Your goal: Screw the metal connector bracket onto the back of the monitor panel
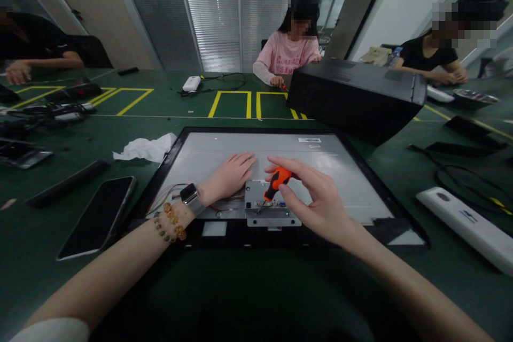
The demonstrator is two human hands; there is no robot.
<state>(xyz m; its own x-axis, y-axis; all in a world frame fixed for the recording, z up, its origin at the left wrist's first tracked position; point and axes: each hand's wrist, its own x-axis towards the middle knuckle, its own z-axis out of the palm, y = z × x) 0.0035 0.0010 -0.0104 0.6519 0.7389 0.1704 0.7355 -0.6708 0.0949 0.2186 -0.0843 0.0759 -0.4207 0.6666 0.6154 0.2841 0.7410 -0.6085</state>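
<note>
A flat display panel (pixel 192 155) with a black frame lies back side up in front of me. Near its closest edge sits a metal bracket box (pixel 253 192) with ports along its front. My right hand (pixel 316 197) grips an orange and black screwdriver (pixel 278 179) between thumb and fingers, its shaft slanting down to the bracket's left part. Whether the tip sits in a screw is too small to tell. Flat on the panel, just left of the bracket, my left hand (pixel 230 175) rests with fingers stretched out. Thin cables (pixel 164 195) run beside its wrist.
On the left lie a phone (pixel 98 216), a black bar (pixel 68 184) and a crumpled tissue (pixel 146 148). A large black casing (pixel 356 96) stands behind the panel, by a person in pink (pixel 290 56). At right are a white device (pixel 465 224) and black cables (pixel 452 171).
</note>
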